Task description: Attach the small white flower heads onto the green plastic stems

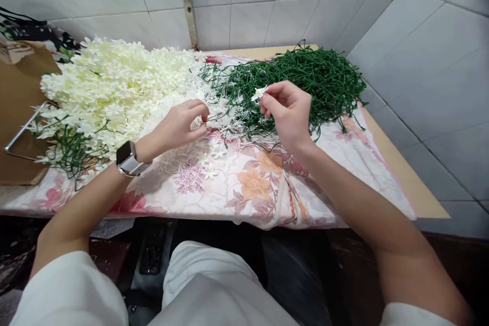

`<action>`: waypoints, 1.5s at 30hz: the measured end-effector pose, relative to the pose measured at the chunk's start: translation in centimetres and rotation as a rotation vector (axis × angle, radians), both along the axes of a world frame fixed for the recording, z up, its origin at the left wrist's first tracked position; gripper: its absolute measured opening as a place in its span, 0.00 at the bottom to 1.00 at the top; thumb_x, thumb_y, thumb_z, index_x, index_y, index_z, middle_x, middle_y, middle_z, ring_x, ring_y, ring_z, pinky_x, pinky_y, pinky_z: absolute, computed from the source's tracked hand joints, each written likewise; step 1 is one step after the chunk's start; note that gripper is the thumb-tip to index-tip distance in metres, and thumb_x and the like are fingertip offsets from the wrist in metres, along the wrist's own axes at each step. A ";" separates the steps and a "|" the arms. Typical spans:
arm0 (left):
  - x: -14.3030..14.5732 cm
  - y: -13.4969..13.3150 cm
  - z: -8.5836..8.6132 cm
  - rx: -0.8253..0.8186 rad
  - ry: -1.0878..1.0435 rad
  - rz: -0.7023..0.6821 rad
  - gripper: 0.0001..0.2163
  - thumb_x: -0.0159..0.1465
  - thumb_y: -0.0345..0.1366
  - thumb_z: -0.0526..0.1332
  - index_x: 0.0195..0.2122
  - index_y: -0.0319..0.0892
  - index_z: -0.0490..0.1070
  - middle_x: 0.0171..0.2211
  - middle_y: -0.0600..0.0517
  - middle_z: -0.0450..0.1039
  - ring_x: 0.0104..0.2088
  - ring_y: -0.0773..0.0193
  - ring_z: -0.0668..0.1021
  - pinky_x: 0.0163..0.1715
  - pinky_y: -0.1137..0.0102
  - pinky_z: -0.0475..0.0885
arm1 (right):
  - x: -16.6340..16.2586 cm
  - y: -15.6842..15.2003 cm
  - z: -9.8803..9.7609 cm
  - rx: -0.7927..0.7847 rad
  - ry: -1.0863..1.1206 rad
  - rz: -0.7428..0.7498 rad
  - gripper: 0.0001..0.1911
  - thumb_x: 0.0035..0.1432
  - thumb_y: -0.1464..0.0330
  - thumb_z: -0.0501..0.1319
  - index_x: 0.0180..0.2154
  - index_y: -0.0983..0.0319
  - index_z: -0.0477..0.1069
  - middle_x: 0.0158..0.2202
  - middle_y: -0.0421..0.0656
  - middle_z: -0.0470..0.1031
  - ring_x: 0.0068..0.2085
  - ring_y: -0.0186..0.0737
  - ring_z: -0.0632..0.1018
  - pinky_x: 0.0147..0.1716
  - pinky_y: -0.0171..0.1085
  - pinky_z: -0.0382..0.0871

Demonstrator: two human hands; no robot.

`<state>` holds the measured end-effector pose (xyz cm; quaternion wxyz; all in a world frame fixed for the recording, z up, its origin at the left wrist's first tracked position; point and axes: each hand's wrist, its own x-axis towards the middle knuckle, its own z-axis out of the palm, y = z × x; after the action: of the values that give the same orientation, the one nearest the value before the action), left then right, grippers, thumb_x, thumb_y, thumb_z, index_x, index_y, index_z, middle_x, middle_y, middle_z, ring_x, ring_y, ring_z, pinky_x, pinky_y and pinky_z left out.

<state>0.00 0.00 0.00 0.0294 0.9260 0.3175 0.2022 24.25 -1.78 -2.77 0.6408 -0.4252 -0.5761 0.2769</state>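
The right hand (288, 112) is pinching a small white flower (259, 93) between thumb and fingertips, holding it up above the middle of the table (401, 168). The left hand (183, 125) is closing its fingers on thin white stamen sprigs (225, 117) lying mid-table on the floral cloth (244, 188). A heap of cream flowers (110, 86) is filling the far left corner, and tangled green stems (313, 81) are piling up at the far right corner. A watch (128, 159) is sitting on the left wrist.
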 end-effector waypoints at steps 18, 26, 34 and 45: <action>-0.9 -2.5 -0.8 -0.184 -0.151 -0.106 0.08 0.68 0.33 0.57 0.44 0.42 0.74 0.44 0.48 0.77 0.46 0.62 0.76 0.46 0.66 0.70 | -2.0 -2.5 -0.4 -0.220 -0.044 0.316 0.05 0.52 0.76 0.61 0.30 0.62 0.67 0.26 0.36 0.71 0.26 0.29 0.74 0.25 0.32 0.67; 0.8 -4.0 -2.2 -0.042 0.233 -0.399 0.09 0.69 0.36 0.56 0.40 0.41 0.75 0.43 0.47 0.75 0.44 0.57 0.74 0.43 0.64 0.64 | -2.0 -2.5 -0.3 -0.223 -0.069 0.286 0.06 0.53 0.77 0.60 0.29 0.60 0.66 0.25 0.36 0.71 0.25 0.29 0.73 0.26 0.33 0.67; 0.2 -3.6 -2.5 -0.139 -0.004 -0.246 0.08 0.69 0.35 0.57 0.39 0.40 0.75 0.36 0.50 0.79 0.39 0.62 0.77 0.43 0.66 0.65 | -2.2 -3.3 -0.2 -0.211 -0.098 0.322 0.04 0.53 0.75 0.60 0.30 0.61 0.67 0.29 0.38 0.71 0.29 0.29 0.72 0.26 0.31 0.66; 0.1 -4.0 -1.9 -0.585 -0.422 0.040 0.09 0.65 0.39 0.61 0.39 0.42 0.79 0.35 0.51 0.81 0.35 0.66 0.81 0.38 0.74 0.73 | -2.5 -4.7 0.3 -0.009 -0.482 0.337 0.04 0.57 0.75 0.59 0.32 0.62 0.71 0.27 0.38 0.74 0.26 0.29 0.72 0.26 0.31 0.66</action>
<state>0.13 -3.98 -1.86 0.3542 0.8098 0.3670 0.2900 21.74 -6.47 -2.48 0.4288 -0.3799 -0.7728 0.2730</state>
